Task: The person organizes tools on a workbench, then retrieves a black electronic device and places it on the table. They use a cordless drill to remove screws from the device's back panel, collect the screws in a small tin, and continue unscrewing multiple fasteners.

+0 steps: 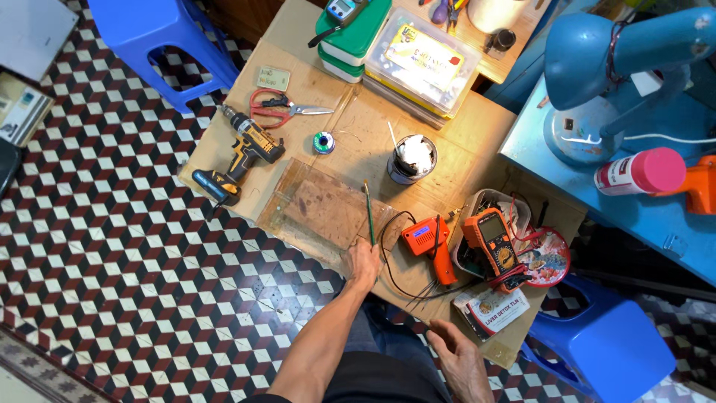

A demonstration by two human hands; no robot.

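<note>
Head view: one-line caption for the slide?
Left hand holds a thin green brush over a clear glass plate on the cardboard-covered table; right hand rests open near the edge.

Blue stool [160, 30], orange multimeter [490, 239], checkered floor [112, 246].

Cardboard-covered table [462, 160], drill [242, 158], scissors [283, 110], multimeter [491, 239]
</note>
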